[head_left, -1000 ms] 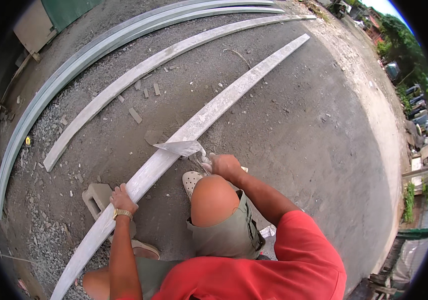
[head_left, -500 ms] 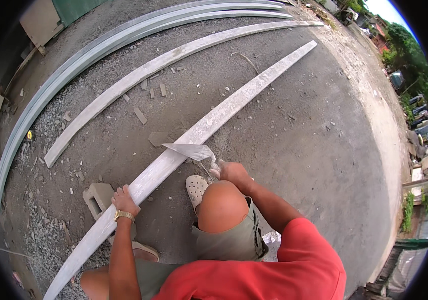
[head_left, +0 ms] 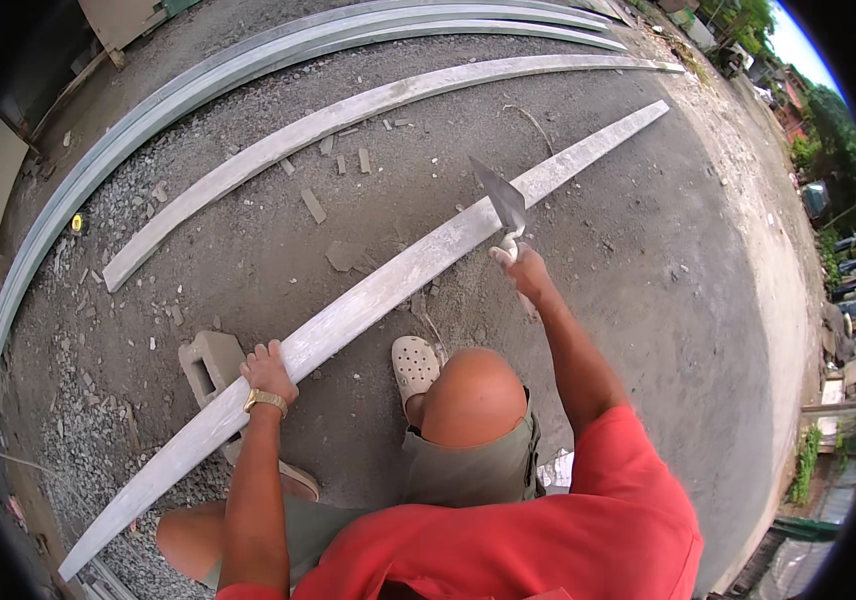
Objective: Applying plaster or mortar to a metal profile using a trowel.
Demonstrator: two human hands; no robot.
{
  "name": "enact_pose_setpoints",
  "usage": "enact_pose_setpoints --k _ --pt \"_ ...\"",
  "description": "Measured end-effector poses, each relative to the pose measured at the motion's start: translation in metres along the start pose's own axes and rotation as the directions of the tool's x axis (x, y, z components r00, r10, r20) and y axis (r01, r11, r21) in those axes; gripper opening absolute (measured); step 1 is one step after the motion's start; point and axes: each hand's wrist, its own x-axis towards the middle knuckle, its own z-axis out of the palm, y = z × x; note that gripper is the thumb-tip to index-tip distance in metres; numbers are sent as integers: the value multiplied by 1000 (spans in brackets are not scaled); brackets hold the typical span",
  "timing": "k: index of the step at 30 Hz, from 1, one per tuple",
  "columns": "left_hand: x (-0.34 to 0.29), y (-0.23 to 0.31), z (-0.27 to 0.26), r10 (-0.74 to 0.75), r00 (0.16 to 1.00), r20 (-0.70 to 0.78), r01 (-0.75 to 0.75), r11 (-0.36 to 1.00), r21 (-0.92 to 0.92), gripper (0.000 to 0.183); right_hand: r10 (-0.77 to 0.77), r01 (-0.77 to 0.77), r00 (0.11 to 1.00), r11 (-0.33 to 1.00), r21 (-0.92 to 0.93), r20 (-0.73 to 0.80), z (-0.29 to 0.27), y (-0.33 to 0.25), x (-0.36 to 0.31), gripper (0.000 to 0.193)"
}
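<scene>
A long grey metal bar (head_left: 378,298), streaked with white residue, runs diagonally in front of me from near left to far right. My left hand (head_left: 268,370), with a gold-coloured watch at the wrist, grips the bar's near part, fingers over its far edge. In my right hand (head_left: 523,272) is a pointed trowel (head_left: 501,197), held by its handle. The trowel's blade lies across the far part of the bar, its tip pointing away past the far edge. Whether the blade's whole face touches the bar, I cannot tell.
A hollow concrete block (head_left: 210,362) stands under the bar beside my left hand. Beyond lie another grey bar (head_left: 348,112) and several stacked long bars (head_left: 163,110). A yellow tape measure (head_left: 77,223) sits on the gravel. Flat broken pieces (head_left: 314,206) lie scattered on the ground.
My right hand has moved the trowel away from me and to the right along the bar, and its blade has turned to point farther forward. My left hand keeps its grip.
</scene>
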Motion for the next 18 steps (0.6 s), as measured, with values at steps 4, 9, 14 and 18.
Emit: enact_pose_setpoints --k 4,9,14,18 --pt "2 1 -8 5 1000 18 -5 1000 13 81 -251 251 968 965 72 -13 56 -37 -58 48" --pt "0 1 -14 19 998 63 -19 1000 -7 81 -386 437 873 891 -126 297 60 -73 -86 48" --pt "-3 6 -16 33 998 49 -33 999 -14 70 -120 127 991 980 -153 50 44 -43 -52 51" --pt "1 9 -12 21 999 37 -21 1000 -2 68 -65 67 997 996 -60 36 55 -60 -53 53"
